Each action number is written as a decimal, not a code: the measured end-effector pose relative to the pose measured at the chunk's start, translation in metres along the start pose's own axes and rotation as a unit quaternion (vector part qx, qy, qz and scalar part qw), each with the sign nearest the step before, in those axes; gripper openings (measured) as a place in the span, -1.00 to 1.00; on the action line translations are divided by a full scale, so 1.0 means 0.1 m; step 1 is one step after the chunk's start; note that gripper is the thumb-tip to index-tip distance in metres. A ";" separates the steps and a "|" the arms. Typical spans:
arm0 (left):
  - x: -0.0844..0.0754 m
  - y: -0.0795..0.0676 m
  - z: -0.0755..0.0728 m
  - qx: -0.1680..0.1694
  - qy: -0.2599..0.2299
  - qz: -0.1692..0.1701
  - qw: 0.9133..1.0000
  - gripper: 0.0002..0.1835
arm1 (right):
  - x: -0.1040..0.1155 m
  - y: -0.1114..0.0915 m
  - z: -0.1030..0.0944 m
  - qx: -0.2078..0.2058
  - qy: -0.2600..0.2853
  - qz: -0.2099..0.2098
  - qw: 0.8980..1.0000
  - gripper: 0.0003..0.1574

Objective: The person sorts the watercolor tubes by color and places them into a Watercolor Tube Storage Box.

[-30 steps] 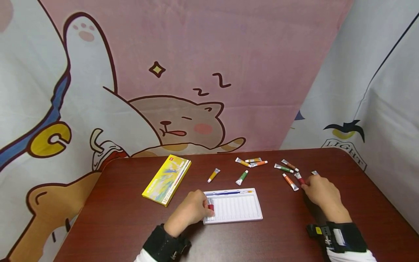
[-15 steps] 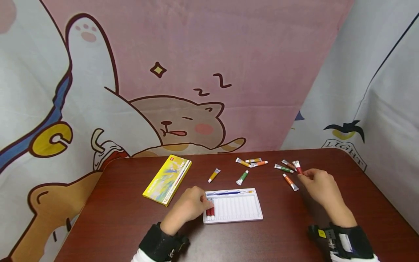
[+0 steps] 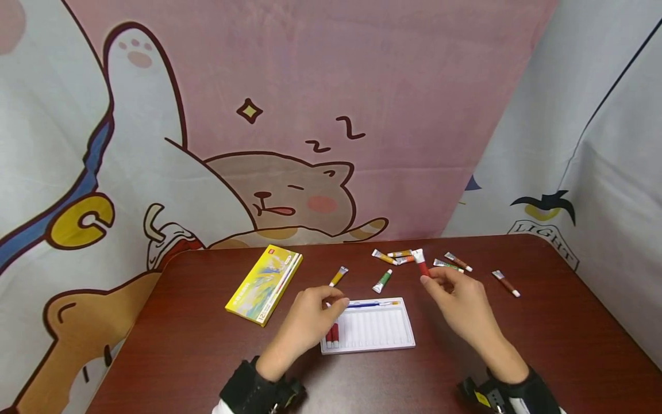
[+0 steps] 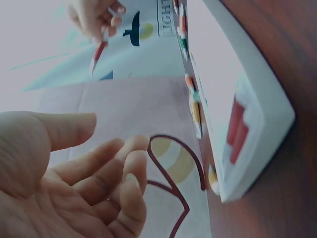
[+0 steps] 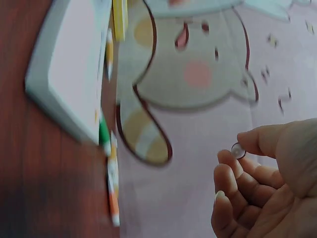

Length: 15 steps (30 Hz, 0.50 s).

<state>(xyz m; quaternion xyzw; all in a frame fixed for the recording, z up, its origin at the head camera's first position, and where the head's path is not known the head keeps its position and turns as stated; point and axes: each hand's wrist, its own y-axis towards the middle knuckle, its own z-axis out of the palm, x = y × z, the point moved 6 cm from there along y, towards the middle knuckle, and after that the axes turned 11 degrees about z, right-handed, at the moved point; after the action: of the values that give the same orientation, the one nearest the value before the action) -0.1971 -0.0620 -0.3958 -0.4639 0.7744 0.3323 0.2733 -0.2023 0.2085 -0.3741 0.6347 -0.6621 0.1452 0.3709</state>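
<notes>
My right hand (image 3: 462,302) pinches a red paint tube (image 3: 422,263) between thumb and fingers, its crimped end pointing up. In the right wrist view only the round white cap (image 5: 238,150) shows at the fingertips. My left hand (image 3: 306,319) hovers over the left end of a white plastic tray (image 3: 374,332); its thumb stands apart from loosely bent fingers, with nothing between them. Two red paint tubes (image 4: 237,130) lie side by side in the tray's left slots. A blue paintbrush (image 3: 369,305) lies along the tray's far edge.
A yellow box (image 3: 264,284) lies left of the tray. Behind the tray are a yellow tube (image 3: 338,276), a green tube (image 3: 383,280) and a yellow-orange cluster (image 3: 385,257). Farther right lie a brown tube (image 3: 458,261), another green tube (image 3: 447,265) and a dark reddish-brown tube (image 3: 505,283).
My right hand has picked up the red tube and carried it left toward the tray. My left hand has let go of a red tube in the tray and risen slightly.
</notes>
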 end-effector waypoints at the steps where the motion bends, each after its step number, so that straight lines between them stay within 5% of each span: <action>1: -0.03 0.00 0.01 -0.001 -0.006 0.003 1.000 -0.79 | 0.05 -0.04 0.05 0.012 0.010 -0.004 1.000 -0.74; 8: -0.18 -0.01 0.06 -0.021 -0.034 0.027 0.999 -0.73 | 0.37 -0.32 0.34 0.099 0.081 -0.036 0.991 -0.83; 15: -0.26 -0.04 0.14 -0.035 -0.048 0.053 0.997 -0.77 | 0.58 -0.52 0.47 0.117 0.104 -0.092 0.983 -0.89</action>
<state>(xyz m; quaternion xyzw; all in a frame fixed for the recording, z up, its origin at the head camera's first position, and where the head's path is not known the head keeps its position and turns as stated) -0.1814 -0.0386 -0.3869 -0.4148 0.7719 0.3953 0.2752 -0.1627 0.1272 -0.3817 0.7135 -0.5368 0.2524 0.3728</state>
